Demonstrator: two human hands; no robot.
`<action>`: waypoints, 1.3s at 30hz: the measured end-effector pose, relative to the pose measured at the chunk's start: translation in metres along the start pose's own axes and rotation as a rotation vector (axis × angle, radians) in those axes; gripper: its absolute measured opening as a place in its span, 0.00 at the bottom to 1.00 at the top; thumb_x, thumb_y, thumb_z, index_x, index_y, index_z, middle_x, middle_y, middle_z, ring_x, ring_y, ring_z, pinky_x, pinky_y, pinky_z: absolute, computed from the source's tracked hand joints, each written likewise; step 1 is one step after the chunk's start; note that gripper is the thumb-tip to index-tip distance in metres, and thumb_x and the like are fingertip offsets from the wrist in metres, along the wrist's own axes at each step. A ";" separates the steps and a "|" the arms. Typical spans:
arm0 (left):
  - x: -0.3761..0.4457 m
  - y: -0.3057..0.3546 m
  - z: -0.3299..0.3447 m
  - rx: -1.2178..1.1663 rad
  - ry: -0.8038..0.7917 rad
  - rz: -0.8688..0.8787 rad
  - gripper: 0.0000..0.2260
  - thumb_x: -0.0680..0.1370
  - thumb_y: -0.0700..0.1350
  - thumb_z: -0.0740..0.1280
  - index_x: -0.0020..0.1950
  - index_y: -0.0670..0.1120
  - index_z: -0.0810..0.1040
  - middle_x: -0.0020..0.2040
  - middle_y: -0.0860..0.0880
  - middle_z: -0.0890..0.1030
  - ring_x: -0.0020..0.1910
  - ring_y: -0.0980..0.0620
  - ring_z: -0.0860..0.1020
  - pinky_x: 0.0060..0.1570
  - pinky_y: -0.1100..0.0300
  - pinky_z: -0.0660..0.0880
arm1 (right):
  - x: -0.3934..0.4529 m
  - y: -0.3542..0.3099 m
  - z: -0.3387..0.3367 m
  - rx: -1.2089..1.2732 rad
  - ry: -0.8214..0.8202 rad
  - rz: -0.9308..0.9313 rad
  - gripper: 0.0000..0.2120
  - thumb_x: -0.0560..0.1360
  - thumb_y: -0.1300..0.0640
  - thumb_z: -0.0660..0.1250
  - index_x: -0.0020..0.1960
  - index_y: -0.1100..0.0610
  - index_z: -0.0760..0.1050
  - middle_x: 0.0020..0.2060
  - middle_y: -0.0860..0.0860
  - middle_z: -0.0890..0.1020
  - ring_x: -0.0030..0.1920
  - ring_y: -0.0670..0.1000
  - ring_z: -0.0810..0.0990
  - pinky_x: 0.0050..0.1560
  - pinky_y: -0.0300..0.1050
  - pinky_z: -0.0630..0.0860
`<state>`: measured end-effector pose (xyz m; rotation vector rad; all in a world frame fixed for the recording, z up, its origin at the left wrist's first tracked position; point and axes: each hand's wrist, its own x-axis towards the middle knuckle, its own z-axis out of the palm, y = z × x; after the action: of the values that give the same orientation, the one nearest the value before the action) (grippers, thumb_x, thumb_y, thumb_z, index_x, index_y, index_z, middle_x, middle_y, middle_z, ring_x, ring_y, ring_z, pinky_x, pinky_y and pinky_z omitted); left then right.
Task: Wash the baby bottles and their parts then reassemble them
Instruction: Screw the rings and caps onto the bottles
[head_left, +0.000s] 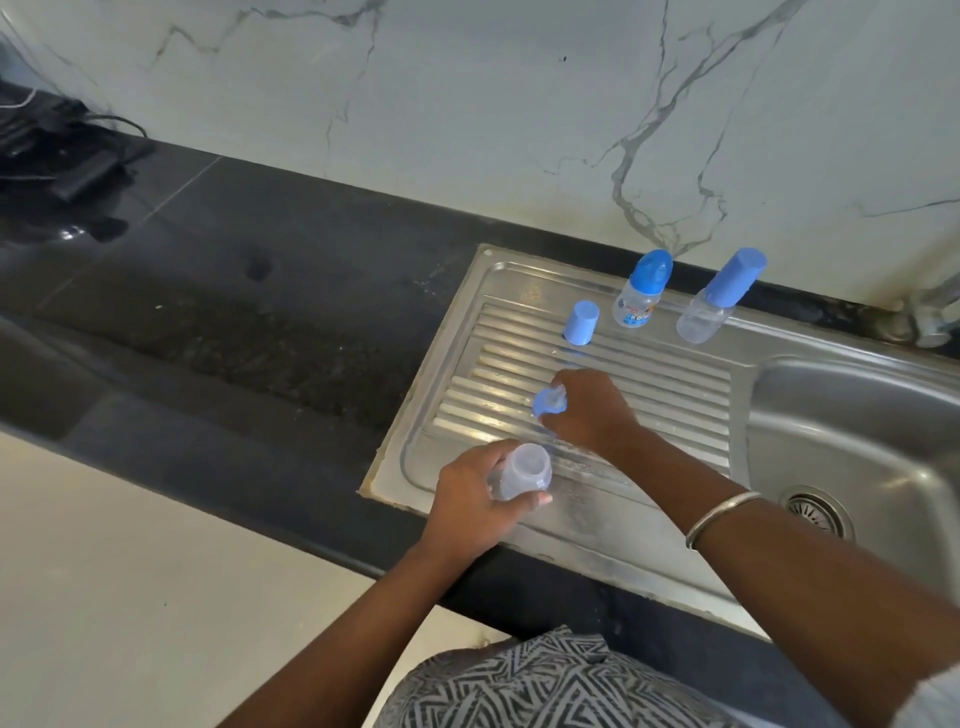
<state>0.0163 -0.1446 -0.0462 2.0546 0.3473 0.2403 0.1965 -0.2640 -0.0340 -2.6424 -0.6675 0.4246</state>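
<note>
Your left hand (475, 499) curled around a clear, uncapped bottle (519, 473), fingers wrapped behind its round body and the thumb pressed along the near side, so the bottle lay tilted in your grip above the near left corner of the drainboard (597, 364). Its plastic looked frosted and smooth.

Your right hand (592, 410) sat over the middle of the ribbed drainboard, fingers bent and closed on a blue collar with a clear teat (550, 402). The piece showed just past your fingertips on the left side of the hand; whether it touched the steel, I couldn't tell. A thin metal bangle (719, 517) circled your right forearm.

A loose blue cap (582, 322), a plain cylinder, stood on the far ridges of the drainboard. Just beside it to the right stood a small capped bottle (641, 291) with a rounded blue dome and printed clear body, and further right a taller capped bottle (719, 296) with a straight blue cap over a clear body. Both stood upright on the flat steel at the back, apart from each other.

The stainless sink (831, 415) lay to the right, brushed and dull. The counter (234, 291) was dark polished stone, and the wall (467, 104) behind was white, grey-veined marble.
</note>
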 end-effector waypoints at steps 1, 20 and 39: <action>-0.001 -0.001 0.001 0.006 0.001 0.013 0.24 0.66 0.57 0.79 0.60 0.59 0.79 0.54 0.61 0.82 0.55 0.62 0.79 0.51 0.56 0.80 | -0.005 -0.002 -0.004 0.032 0.029 -0.025 0.09 0.70 0.56 0.72 0.47 0.57 0.76 0.42 0.50 0.79 0.47 0.54 0.81 0.41 0.41 0.70; -0.005 0.001 0.005 0.112 -0.011 -0.017 0.23 0.70 0.57 0.77 0.62 0.50 0.80 0.55 0.54 0.83 0.52 0.57 0.80 0.48 0.80 0.64 | -0.081 -0.052 -0.045 -0.256 -0.193 -0.428 0.14 0.66 0.56 0.70 0.49 0.43 0.78 0.42 0.40 0.78 0.44 0.45 0.78 0.43 0.47 0.80; -0.001 0.001 0.005 0.091 -0.034 -0.014 0.24 0.69 0.56 0.78 0.62 0.49 0.81 0.54 0.52 0.85 0.54 0.55 0.82 0.53 0.67 0.75 | -0.085 -0.062 -0.029 -0.248 -0.083 -0.233 0.20 0.68 0.38 0.72 0.48 0.51 0.73 0.40 0.49 0.76 0.40 0.49 0.76 0.43 0.46 0.77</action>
<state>0.0173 -0.1490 -0.0479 2.1422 0.3569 0.1840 0.1112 -0.2648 0.0346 -2.7406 -1.1061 0.4070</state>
